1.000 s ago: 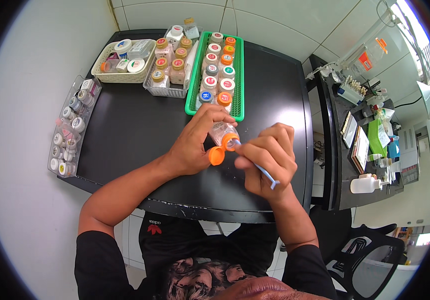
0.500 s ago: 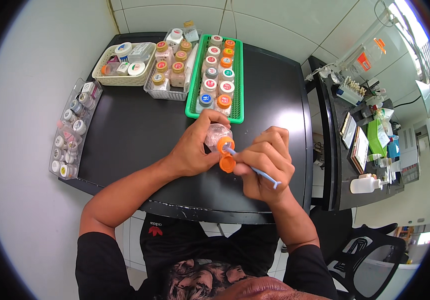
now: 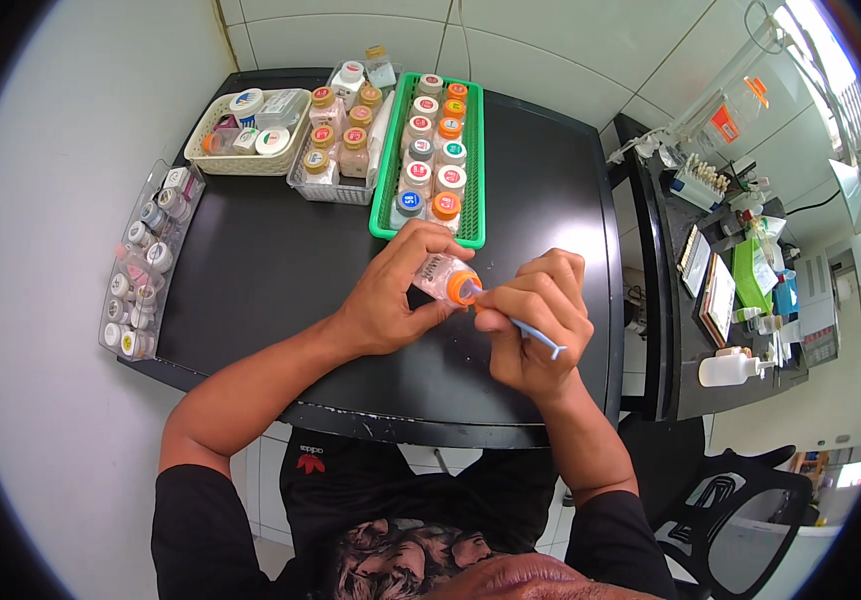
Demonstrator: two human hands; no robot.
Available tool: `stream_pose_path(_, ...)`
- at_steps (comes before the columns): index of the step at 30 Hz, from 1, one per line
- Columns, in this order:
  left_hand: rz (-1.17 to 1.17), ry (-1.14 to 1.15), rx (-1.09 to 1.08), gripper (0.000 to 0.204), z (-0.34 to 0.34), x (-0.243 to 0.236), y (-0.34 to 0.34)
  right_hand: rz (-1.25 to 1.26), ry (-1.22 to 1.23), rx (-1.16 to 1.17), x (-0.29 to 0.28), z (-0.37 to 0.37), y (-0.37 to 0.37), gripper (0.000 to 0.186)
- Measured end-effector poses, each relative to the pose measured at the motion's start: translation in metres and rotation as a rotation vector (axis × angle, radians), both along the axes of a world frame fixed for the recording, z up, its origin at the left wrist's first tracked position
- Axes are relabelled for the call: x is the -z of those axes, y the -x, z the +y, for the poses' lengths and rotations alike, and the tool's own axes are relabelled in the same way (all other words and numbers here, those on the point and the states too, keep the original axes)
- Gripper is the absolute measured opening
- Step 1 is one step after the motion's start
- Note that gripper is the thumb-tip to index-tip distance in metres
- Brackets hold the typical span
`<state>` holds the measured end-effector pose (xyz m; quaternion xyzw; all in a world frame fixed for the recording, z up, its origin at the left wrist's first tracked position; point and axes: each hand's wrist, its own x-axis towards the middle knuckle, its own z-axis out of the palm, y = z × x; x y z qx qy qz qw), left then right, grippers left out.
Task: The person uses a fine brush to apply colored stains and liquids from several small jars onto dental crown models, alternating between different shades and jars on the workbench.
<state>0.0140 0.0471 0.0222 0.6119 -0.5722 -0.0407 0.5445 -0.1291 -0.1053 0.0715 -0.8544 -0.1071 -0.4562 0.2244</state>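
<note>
My left hand is wrapped round a small clear bottle with pale pink contents, low over the black table. The bottle lies tilted, its orange-rimmed mouth facing right toward my other hand. My right hand pinches a thin light-blue plastic stick with a small forked outer end. Its inner end reaches the bottle's mouth; how deep it goes inside is hidden. Just beyond my left fingers stands a green basket holding two rows of small capped bottles.
At the back left are a cream basket of jars and a clear basket of gold-capped bottles. A clear organizer of white-lidded jars lines the left edge. Rightward, a side bench carries a white pump bottle; a black chair stands below.
The bottle has tipped so its mouth faces more to the right. The open orange lid that hung below the mouth is now out of sight. Both hands have shifted only slightly.
</note>
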Motion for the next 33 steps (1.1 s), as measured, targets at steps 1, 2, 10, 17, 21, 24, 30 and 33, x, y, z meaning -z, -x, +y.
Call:
stream_pose_path(1, 0.001, 0.0, 0.001, 0.05, -0.001, 0.002, 0.001, 0.001, 0.0, 0.001, -0.001, 0.001, 0.0, 0.02)
stream_pose_path(2, 0.085, 0.027, 0.014, 0.049, -0.002, 0.006, 0.001, 0.005, 0.029, 0.009, -0.001, 0.003, 0.0, 0.02)
stream_pose_path(10, 0.24, -0.027, 0.066, 0.047, -0.002, 0.016, 0.007, 0.018, 0.046, -0.074, 0.0, 0.003, 0.002, 0.023)
stream_pose_path(17, 0.066, 0.024, 0.002, 0.057, 0.0, 0.001, 0.002, -0.006, 0.057, -0.047, -0.004, 0.003, 0.002, 0.021)
stream_pose_path(21, -0.01, 0.029, -0.016, 0.06, -0.001, 0.001, 0.001, -0.009, 0.085, 0.057, -0.002, 0.002, 0.0, 0.02)
stream_pose_path(24, 0.032, -0.004, -0.022, 0.058, 0.0, 0.002, 0.001, -0.038, 0.03, 0.037, 0.0, 0.001, 0.001, 0.02)
stream_pose_path(30, 0.014, 0.047, -0.038, 0.051, -0.003, 0.012, -0.001, 0.024, 0.067, 0.021, 0.001, 0.003, 0.0, 0.02)
stream_pose_path(33, 0.352, 0.015, 0.051, 0.053, -0.004, 0.017, 0.008, -0.037, -0.004, -0.047, 0.004, 0.004, -0.002, 0.02)
